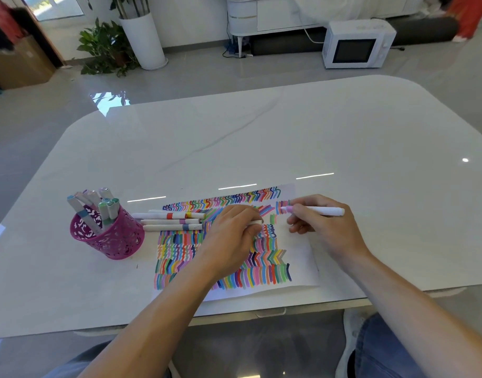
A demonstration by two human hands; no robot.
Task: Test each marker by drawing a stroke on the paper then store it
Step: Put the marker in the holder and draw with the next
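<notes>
Nearest the lens is a jeans leg (384,350) below the paper's (302,266) near edge, with 2 bare forearms reaching in over it. The left hand (231,233) rests on the paper's middle, on top of the coloured strokes, fingers curled round what looks like a white cap (255,222). Just right of that, the right hand (324,225) pinches the marker (321,211) between thumb and fingertips, pink tip down near the paper's far right corner.

The marker's long axis runs almost sideways across the paper, tip pointing left toward the cap, tail poking out right. So capping looks like a short move to me, since tip and cap are near and roughly facing. Storing is the longer reach: the pink cup (111,238) stands off the paper's left side, nearer the left hand. A few loose markers (171,221) lie across the paper's far left edge. Beyond the paper is white table (289,132), then 1 microwave (354,45) on the floor.
</notes>
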